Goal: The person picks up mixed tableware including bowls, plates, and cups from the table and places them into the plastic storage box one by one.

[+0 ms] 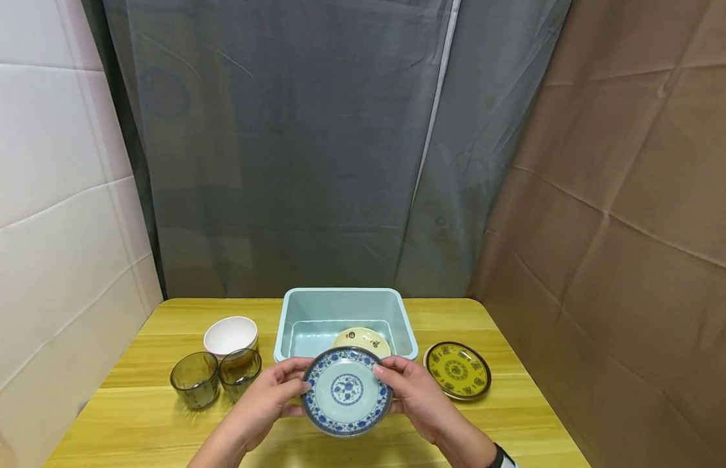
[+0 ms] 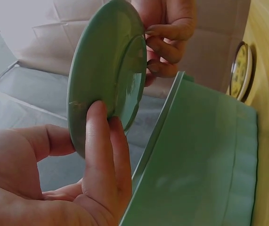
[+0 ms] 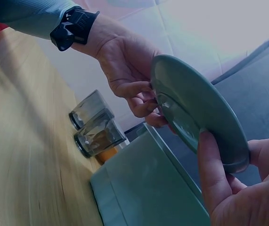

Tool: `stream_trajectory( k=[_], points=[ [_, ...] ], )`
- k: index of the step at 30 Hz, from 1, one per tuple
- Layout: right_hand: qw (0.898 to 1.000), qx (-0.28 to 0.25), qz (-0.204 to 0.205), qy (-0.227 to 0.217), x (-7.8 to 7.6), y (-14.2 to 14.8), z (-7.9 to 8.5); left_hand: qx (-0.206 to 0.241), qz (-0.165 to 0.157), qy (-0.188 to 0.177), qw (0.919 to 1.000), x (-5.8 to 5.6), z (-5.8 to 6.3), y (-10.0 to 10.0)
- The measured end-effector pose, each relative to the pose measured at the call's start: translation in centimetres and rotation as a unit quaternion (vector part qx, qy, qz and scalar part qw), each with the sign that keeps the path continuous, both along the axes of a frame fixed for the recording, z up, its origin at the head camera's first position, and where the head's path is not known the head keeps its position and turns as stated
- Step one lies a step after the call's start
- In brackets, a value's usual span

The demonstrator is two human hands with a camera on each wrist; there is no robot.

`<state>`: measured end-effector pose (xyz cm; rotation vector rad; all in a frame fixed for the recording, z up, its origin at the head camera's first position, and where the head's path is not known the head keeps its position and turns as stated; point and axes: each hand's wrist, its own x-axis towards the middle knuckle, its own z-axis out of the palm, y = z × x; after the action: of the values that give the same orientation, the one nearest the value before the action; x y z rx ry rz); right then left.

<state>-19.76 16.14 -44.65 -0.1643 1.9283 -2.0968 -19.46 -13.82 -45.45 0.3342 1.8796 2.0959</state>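
Note:
A plate with a blue floral rim point(image 1: 347, 391) is held up in front of the light-blue basin point(image 1: 285, 325), its patterned face toward the head camera. My left hand point(image 1: 275, 393) pinches its left edge, thumb on the front and fingers behind. On the opposite edge my right hand point(image 1: 414, 394) pinches it the same way. Both wrist views show the plain underside of the plate point(image 2: 101, 61) with fingertips against it. Inside the basin lies a cream plate point(image 1: 363, 338) with small dark marks, its lower part hidden by the held plate.
Left of the basin stand a white bowl point(image 1: 231, 335) and two dark glass cups, one cup point(image 1: 194, 383) beside the other cup point(image 1: 240, 370). To the right, a yellow-green patterned plate point(image 1: 457, 370) with a dark rim sits on something pale-edged. All rest on the wooden table point(image 1: 146, 416).

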Motion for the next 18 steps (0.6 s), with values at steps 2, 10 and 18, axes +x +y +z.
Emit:
stream_trajectory(
  k=[2, 10, 18],
  points=[
    [1.000, 0.000, 0.001, -0.001, 0.0, 0.0, 0.0, -0.003, 0.004, 0.000, 1.0000, 0.0, 0.1, 0.0],
    [1.000, 0.006, 0.007, -0.005, -0.1, 0.1, 0.1, -0.014, 0.010, -0.002, 0.9999, -0.2, 0.2, 0.2],
    [0.999, 0.039, -0.005, 0.018, 0.6, 1.6, 0.8, -0.047, -0.002, 0.011, 0.9988, -0.7, 1.0, 0.1]
  ],
)
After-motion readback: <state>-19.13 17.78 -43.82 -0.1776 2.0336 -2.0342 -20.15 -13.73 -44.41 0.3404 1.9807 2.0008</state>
